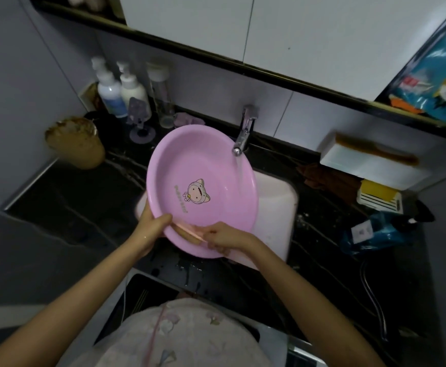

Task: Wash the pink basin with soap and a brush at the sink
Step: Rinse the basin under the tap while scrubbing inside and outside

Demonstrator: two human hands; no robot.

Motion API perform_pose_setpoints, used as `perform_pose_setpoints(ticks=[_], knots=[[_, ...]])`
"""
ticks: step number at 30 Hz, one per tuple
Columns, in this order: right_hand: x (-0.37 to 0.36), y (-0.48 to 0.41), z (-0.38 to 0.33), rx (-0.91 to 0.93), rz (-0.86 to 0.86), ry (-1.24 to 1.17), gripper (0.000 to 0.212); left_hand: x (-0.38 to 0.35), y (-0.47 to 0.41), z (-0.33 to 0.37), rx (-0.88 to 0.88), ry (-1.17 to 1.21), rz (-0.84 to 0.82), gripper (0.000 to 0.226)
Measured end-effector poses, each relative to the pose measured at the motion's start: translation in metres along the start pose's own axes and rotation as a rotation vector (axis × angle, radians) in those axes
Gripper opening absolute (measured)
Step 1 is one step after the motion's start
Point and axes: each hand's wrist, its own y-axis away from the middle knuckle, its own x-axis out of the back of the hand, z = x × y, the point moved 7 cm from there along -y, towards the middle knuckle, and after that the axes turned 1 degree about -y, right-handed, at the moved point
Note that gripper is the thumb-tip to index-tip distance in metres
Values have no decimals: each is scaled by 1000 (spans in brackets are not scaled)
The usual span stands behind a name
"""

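The pink basin (190,165), with a cartoon print on its bottom, is tilted over the white sink (277,205) with its inside facing me. My left hand (150,226) grips its near left rim, thumb inside. My right hand (224,238) holds the near rim at the bottom, fingers curled over the edge. Water runs from the chrome tap (244,131) onto the basin's right inner wall. I see no brush in either hand.
Two white pump bottles (121,88) and a clear bottle (161,94) stand at the back left on the dark counter (65,197). A yellow soap in a white dish (380,197), a white box (370,162) and a blue bag (375,231) sit to the right.
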Motion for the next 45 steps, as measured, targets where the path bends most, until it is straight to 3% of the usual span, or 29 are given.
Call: perform_pose_setpoints(ticks=[2, 5, 9, 13, 15, 18, 24, 29, 35, 37, 39, 41, 42, 45], knots=[[18, 3, 14, -66, -5, 263, 42, -3, 0, 5, 35, 17, 19, 106], [68, 10, 33, -161, 231, 638, 42, 1, -3, 12, 146, 14, 54, 86], [141, 34, 10, -95, 631, 621, 37, 11, -12, 24, 279, -26, 64, 78], [196, 53, -50, 137, 805, 662, 74, 9, -15, 20, 471, 162, 85, 64], [216, 52, -73, 182, 808, 671, 82, 7, -16, 20, 544, 206, 89, 39], [232, 40, -86, 123, 727, 655, 80, 8, -12, 17, 616, 242, 65, 30], [237, 34, -88, 85, 708, 609, 71, 19, -1, 6, 632, 279, 35, 53], [217, 26, -61, 53, 595, 501, 90, 17, 4, 10, 665, 385, 12, 50], [183, 72, -33, 168, 607, 173, 65, 30, 10, 4, 725, 367, 81, 57], [175, 99, -20, 125, 732, 226, 59, 35, 12, 0, 719, 356, 105, 53], [168, 130, -7, 66, 1060, 361, 59, 38, 13, -4, 704, 339, 133, 46], [156, 147, 15, -14, 1284, 311, 60, 38, 13, -7, 666, 329, 156, 43], [149, 143, 34, -113, 1264, 295, 58, 36, 14, -8, 648, 325, 156, 44], [117, 107, 90, -486, 756, 356, 44, 37, 14, -8, 581, 353, 189, 45]])
